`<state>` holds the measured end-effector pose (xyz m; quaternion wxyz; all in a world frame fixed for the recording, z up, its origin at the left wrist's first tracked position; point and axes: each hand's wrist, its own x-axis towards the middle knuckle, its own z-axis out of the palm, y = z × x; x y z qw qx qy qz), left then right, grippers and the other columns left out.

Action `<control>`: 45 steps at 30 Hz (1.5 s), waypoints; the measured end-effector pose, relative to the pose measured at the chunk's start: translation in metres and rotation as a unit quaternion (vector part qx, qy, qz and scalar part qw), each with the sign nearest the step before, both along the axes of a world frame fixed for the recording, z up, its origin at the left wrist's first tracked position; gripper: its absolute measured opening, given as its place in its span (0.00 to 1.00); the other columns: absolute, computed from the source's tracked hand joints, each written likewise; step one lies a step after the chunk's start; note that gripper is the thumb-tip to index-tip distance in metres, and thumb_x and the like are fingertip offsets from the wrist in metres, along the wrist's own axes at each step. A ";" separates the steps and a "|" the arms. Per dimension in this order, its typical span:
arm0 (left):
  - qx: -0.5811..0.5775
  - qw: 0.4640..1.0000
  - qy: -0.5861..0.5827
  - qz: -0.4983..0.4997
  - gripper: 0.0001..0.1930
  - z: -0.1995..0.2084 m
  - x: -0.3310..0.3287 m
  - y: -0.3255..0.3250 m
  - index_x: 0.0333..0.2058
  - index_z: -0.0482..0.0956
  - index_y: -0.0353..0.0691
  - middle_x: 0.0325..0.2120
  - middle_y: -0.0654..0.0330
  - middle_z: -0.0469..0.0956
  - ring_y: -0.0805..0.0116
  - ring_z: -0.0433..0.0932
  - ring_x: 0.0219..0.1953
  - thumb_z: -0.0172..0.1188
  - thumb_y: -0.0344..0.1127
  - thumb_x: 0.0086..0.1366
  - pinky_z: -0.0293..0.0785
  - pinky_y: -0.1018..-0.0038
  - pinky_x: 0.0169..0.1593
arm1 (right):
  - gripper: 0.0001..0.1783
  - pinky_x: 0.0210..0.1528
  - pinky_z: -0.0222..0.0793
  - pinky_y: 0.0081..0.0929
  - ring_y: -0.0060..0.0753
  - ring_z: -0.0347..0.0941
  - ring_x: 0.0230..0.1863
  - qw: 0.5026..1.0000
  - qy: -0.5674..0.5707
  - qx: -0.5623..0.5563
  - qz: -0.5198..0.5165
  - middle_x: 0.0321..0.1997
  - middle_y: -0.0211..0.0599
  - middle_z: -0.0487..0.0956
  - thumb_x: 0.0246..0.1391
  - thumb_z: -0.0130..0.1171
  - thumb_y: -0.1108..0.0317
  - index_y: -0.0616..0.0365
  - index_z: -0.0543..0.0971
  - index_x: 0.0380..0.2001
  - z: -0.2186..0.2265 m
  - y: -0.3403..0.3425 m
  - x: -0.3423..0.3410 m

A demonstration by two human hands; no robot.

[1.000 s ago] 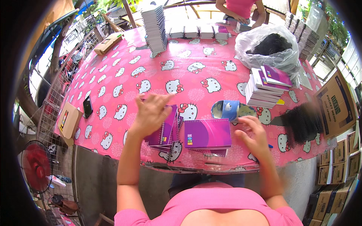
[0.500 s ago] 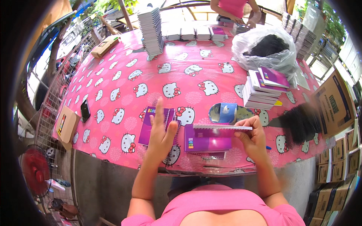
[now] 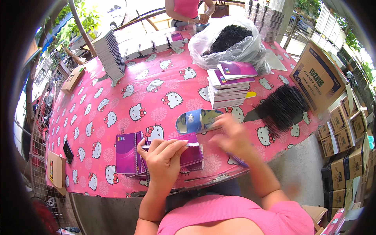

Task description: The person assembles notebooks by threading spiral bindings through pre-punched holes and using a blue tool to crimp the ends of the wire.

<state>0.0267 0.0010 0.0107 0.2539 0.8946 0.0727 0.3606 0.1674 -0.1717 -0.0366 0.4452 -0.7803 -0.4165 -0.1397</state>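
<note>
My left hand [image 3: 162,156] is closed round a thin purple notebook [image 3: 192,144], its pale edge showing beside the fingers. Below it lie more purple notebooks [image 3: 193,157] near the table's front edge. To their left rest purple spiral-bound notebooks [image 3: 126,154], coils along the right side. My right hand [image 3: 234,137], smeared by motion, hovers by the right end of a blue patterned slipper [image 3: 196,121]; whether its fingers hold anything is unclear. Beneath the right wrist, a small bluish-purple object [image 3: 237,159] is partly hidden.
Beyond the slipper stands a notebook stack [image 3: 231,92]. To the right are black spiral coils [image 3: 284,103] and a cardboard box [image 3: 318,76]. A plastic bag of black coils [image 3: 231,43] sits farther back. Across the table, a person [image 3: 188,11] handles notebooks; a tall notebook pile [image 3: 109,55] stands far left.
The view has swung right. My left hand, previously raised and open, now grips the notebook that my right hand was holding. My right hand has let go and moved off toward the slipper's right end.
</note>
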 end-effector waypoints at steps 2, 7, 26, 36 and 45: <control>-0.012 1.000 0.009 -0.020 0.04 0.006 0.000 0.001 0.30 0.87 0.47 0.25 0.71 0.82 0.75 0.74 0.31 0.70 0.32 0.53 0.51 0.61 0.60 | 0.20 0.49 0.69 0.42 0.49 0.72 0.47 0.973 0.011 -0.100 -0.209 0.42 0.48 0.76 0.37 0.73 0.67 0.62 0.79 0.35 -0.024 -0.067 0.064; -0.022 0.999 0.014 -0.027 0.05 -0.004 0.000 0.006 0.30 0.87 0.48 0.28 0.70 0.83 0.72 0.76 0.37 0.70 0.32 0.53 0.48 0.53 0.62 | 0.15 0.45 0.71 0.43 0.52 0.73 0.46 0.891 0.059 -0.288 -0.346 0.43 0.48 0.74 0.47 0.66 0.69 0.61 0.78 0.39 -0.062 -0.131 0.113; -0.046 0.997 -0.039 -0.043 0.12 -0.014 -0.004 0.005 0.32 0.86 0.39 0.27 0.63 0.81 0.66 0.73 0.36 0.74 0.31 0.46 0.67 0.71 0.43 | 0.14 0.37 0.71 0.25 0.29 0.75 0.34 0.994 0.062 0.009 0.093 0.34 0.36 0.77 0.43 0.69 0.79 0.59 0.84 0.37 0.047 -0.003 -0.028; -0.052 0.996 -0.060 -0.044 0.10 -0.014 -0.004 0.001 0.32 0.87 0.40 0.28 0.63 0.81 0.66 0.73 0.36 0.73 0.29 0.48 0.70 0.71 0.40 | 0.11 0.32 0.70 0.28 0.33 0.74 0.31 0.937 0.298 -0.065 0.170 0.30 0.38 0.75 0.54 0.61 0.75 0.58 0.80 0.42 0.066 0.000 -0.026; -0.052 0.999 -0.005 -0.001 0.25 -0.014 -0.012 0.001 0.47 0.78 0.45 0.29 0.69 0.83 0.71 0.75 0.37 0.74 0.33 0.48 0.56 0.63 0.57 | 0.11 0.28 0.71 0.38 0.44 0.75 0.31 0.992 -0.022 -0.072 0.106 0.31 0.39 0.74 0.54 0.62 0.65 0.57 0.76 0.39 0.051 0.018 -0.044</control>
